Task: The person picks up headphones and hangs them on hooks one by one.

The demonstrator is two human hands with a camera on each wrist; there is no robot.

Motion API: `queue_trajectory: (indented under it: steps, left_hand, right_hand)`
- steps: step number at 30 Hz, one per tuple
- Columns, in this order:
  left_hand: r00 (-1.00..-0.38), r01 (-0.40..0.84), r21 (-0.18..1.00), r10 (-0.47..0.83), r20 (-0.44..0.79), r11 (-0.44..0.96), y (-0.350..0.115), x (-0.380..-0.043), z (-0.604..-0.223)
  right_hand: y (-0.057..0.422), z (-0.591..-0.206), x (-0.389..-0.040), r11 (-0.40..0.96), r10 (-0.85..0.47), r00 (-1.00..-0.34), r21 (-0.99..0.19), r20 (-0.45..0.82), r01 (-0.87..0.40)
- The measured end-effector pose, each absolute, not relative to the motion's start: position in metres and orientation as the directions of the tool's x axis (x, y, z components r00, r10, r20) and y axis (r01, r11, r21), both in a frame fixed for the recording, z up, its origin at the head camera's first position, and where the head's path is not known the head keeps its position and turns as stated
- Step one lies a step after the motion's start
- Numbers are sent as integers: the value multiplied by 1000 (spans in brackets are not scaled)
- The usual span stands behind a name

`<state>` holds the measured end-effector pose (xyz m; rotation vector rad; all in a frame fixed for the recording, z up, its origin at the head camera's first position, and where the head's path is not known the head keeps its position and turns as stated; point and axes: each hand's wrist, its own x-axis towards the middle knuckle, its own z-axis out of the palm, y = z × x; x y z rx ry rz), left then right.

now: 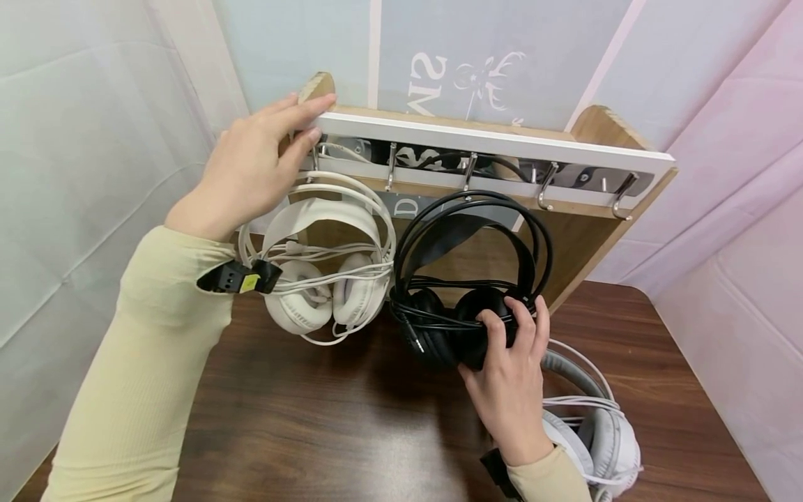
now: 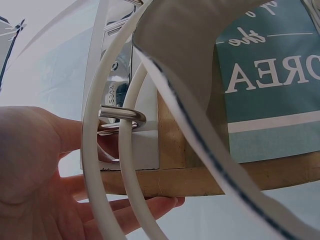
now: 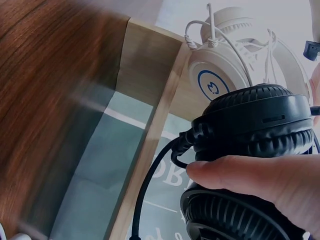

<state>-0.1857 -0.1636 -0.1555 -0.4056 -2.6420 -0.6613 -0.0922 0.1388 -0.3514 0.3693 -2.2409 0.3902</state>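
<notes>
My left hand grips the left end of a wood-and-white hook rack, thumb in front and fingers around the edge. White headphones hang by their headband from the leftmost hook, close beside that hand; in the left wrist view the band passes over the metal hook. My right hand holds black headphones by the ear cups, with the thumb against them from below. Their double headband reaches the middle hook. Black cable is bundled across the cups.
Silver-white headphones lie on the brown wooden table at right, partly behind my right forearm. Bare hooks line the rack's right half. Pale curtains hang around the table.
</notes>
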Motion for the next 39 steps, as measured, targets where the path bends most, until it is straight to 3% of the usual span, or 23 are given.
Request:
queue_trajectory:
  steps: [13, 31, 39]
  left_hand:
    - [-887, 360, 391, 182, 424, 847, -162, -187, -156]
    - [-898, 348, 407, 175, 405, 844, -162, -188, -156]
    - [-894, 353, 402, 177, 413, 845, -161, -189, -158]
  right_hand:
    - [139, -349, -91, 909, -156, -711, -182, 686, -376]
    - [148, -347, -90, 918, -159, -735, -175, 659, -356]
    - [148, -349, -92, 900, -158, -715, -199, 681, -388]
